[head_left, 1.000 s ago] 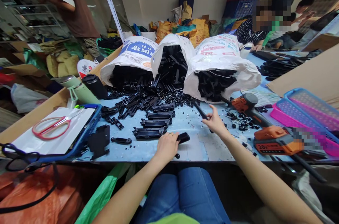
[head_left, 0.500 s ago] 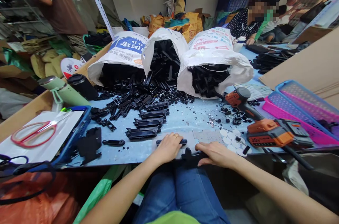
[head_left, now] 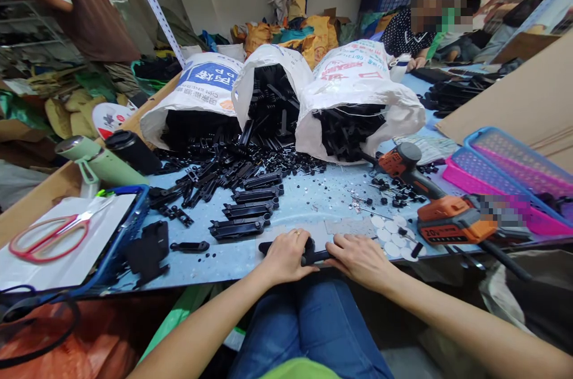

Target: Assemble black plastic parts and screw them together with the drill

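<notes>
Both of my hands rest at the near edge of the blue table [head_left: 313,206], side by side. My left hand [head_left: 285,255] is curled over one end of a long black plastic part [head_left: 313,256]. My right hand [head_left: 360,257] presses on the other end of the same part, fingers bent over it. Just beyond my hands lie three assembled black parts [head_left: 248,210] in a stack-like row. A loose heap of black parts [head_left: 215,170] spills from white sacks [head_left: 358,98] further back.
An orange cordless drill [head_left: 447,221] lies right of my hands, with small white discs [head_left: 390,236] beside it. A blue tray with red scissors [head_left: 49,234] sits at left, plus a green bottle [head_left: 101,164]. Pink and blue baskets [head_left: 505,176] stand at far right. Other people sit behind.
My right hand brought a black part from the pile back to the table's near edge. Both hands have closed together on it. The camera has tilted slightly.
</notes>
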Available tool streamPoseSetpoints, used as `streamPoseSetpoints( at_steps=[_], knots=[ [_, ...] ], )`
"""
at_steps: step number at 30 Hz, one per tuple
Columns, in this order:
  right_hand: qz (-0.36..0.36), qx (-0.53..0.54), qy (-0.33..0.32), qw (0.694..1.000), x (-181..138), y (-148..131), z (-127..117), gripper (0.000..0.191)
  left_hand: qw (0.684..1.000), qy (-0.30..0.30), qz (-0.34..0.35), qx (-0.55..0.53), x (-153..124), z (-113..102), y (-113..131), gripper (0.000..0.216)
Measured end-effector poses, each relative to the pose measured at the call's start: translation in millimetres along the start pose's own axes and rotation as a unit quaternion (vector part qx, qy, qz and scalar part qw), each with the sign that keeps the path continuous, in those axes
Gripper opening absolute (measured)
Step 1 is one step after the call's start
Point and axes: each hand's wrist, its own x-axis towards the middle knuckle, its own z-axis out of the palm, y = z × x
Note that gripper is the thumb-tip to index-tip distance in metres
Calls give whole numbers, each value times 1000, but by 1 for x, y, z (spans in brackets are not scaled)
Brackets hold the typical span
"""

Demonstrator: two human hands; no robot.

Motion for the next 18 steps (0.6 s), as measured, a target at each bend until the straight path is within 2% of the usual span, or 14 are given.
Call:
streamPoseSetpoints(
  at_steps=[5, 9, 11, 12, 13, 15, 18],
  knots=[
    [-12, -6, 24, 1000, 7, 0, -10, 29, 1000, 15, -19, -4, -4, 3, -3, 42],
    [-19, 54, 22, 998, 10, 19, 3, 34, 1000, -24, -9, -5, 6, 2, -1, 53],
    [-21, 97, 23, 995, 7, 32, 17, 36, 999, -36, 9, 1, 28, -1, -3, 60],
    [-20, 116, 26, 993, 4, 37, 24, 36, 999, -30, -2, 15, 44, -4, -7, 58],
    [-17, 133, 29, 991, 1, 41, 30, 36, 999, -14, -25, 34, 64, -8, -13, 51],
    [-6, 157, 32, 987, -8, 45, 40, 34, 989, 21, -123, 77, 107, -16, -30, 33],
    [11, 171, 24, 985, -17, 51, 47, 32, 979, 44, -174, 91, 162, -24, -60, 28]
  ],
)
